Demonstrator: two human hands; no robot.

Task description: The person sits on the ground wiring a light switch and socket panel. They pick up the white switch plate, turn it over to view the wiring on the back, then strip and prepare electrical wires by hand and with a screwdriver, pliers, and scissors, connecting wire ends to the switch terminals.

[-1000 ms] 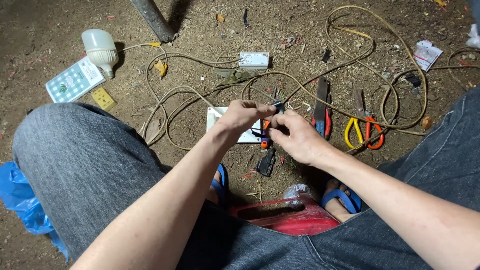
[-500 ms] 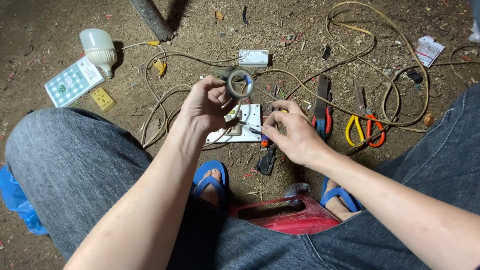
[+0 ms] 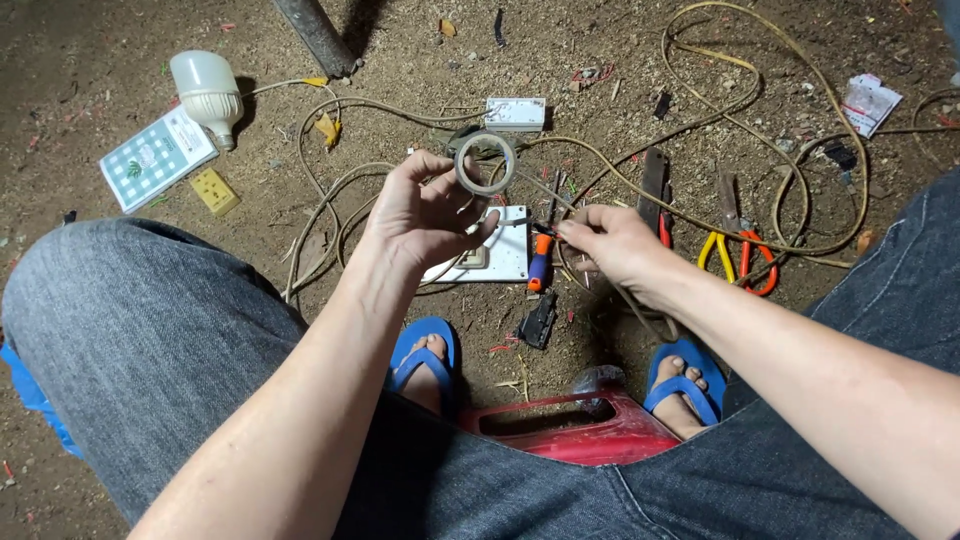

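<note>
Left hand (image 3: 425, 215) grips the tape roll (image 3: 485, 165) above the white switch plate (image 3: 500, 258); right hand (image 3: 615, 245) pinches, probably, the tape's end—best kept taut.

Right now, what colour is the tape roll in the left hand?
Dull grey-tan, with a see-through centre: the tape roll held up by the left hand, head view.

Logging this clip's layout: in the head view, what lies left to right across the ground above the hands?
Checked booklet → white bulb → tape roll in the left hand → yellow-handled pliers → white packet.
</note>
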